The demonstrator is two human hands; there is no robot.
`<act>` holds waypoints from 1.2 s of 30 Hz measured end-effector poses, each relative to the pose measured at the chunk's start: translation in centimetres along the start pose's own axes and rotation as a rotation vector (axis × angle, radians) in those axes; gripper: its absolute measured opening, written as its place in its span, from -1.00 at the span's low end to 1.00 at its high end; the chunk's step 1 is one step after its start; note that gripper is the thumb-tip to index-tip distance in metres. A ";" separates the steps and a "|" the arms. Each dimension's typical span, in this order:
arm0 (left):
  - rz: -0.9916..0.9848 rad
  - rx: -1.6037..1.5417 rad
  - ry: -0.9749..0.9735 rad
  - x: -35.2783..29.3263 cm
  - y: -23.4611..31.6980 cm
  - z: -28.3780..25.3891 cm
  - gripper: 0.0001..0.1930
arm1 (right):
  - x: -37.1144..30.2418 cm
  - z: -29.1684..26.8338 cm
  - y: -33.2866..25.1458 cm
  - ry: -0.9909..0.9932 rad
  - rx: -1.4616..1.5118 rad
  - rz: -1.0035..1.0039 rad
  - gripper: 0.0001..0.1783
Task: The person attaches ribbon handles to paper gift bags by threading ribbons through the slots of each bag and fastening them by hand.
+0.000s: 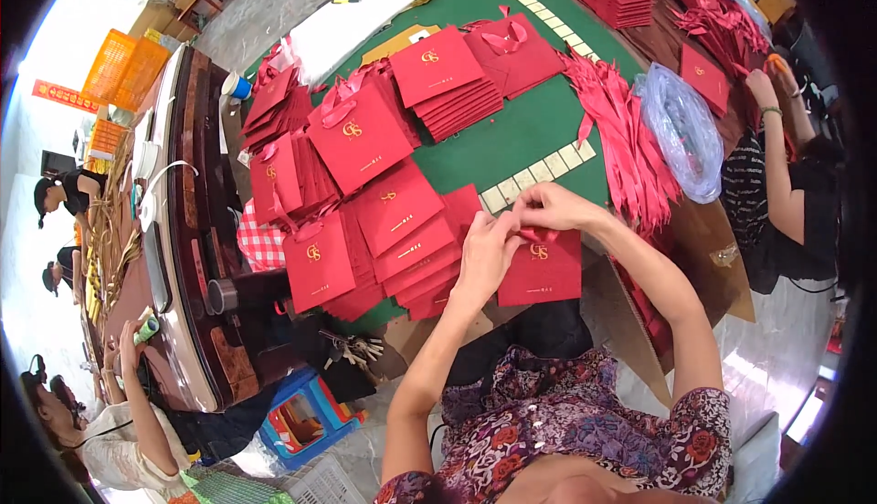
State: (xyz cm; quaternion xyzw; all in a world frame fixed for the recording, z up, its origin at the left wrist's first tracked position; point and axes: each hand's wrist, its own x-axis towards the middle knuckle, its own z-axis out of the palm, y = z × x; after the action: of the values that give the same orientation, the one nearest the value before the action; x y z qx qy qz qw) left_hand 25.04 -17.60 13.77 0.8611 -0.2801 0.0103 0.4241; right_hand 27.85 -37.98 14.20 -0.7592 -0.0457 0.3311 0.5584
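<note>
My left hand (491, 246) and my right hand (552, 208) meet at the near edge of the green table (498, 152). Fingers of both are pinched on a short piece of red ribbon (533, 233), partly hidden between them. Just below lies a flat red paper bag (541, 278) with gold print, its top edge under my fingers. Left of my left hand, a fanned stack of red bags (406, 216) reaches close to my wrist. A long bundle of loose red ribbons (621, 139) hangs over the table to the right of my right hand.
More bag stacks (445, 75) cover the table's left and middle. A clear plastic bag (681, 130) lies beside the ribbons. An open cardboard box (630, 321) stands against my right side. A co-worker's hands (772, 84) work at the far right; another person (119, 422) sits at left.
</note>
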 end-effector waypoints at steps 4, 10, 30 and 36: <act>-0.007 -0.004 -0.018 0.4 0.5 -0.1 -0.70 | 1.6 0.0 1.9 0.260 -0.019 -0.173 -0.78; -0.099 0.046 -0.039 -0.5 0.2 0.6 -0.69 | 0.0 -1.9 2.1 0.652 -0.660 -0.101 -0.68; 0.061 0.157 0.062 -1.1 0.8 1.8 -0.62 | -1.0 -0.7 2.3 0.189 -0.112 -0.167 -0.78; 0.070 0.144 0.021 -0.8 1.0 1.2 -0.61 | -0.6 -0.8 2.6 0.025 0.104 -0.177 -0.75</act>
State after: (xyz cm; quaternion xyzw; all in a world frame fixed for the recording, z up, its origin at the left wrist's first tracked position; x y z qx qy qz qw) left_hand 23.61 -18.59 13.53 0.8789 -0.3041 0.0543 0.3634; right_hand 27.01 -39.92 12.30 -0.7263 -0.0883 0.2728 0.6248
